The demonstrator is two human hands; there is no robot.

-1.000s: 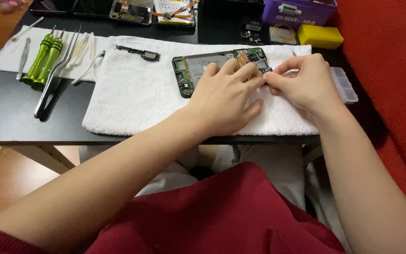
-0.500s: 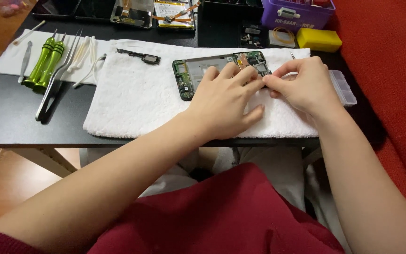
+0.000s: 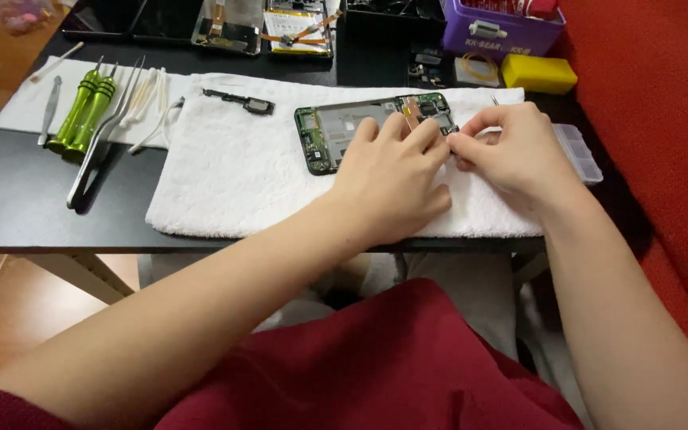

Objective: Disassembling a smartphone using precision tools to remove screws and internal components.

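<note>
In the head view, the opened phone [image 3: 364, 131] lies flat on the white towel [image 3: 232, 167], left hand [image 3: 388, 175] pressing it with fingers together, right hand [image 3: 511, 151] pinching at its edge; it looks light, rigid, fragile, best held by its frame edges.

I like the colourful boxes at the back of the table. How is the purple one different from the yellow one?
The purple box is bigger and open on top with things inside; the yellow box is smaller, flatter and looks shut. The purple box stands farther back; the yellow box sits nearer the white towel. Both rest on the black table, away from the hands.
</note>
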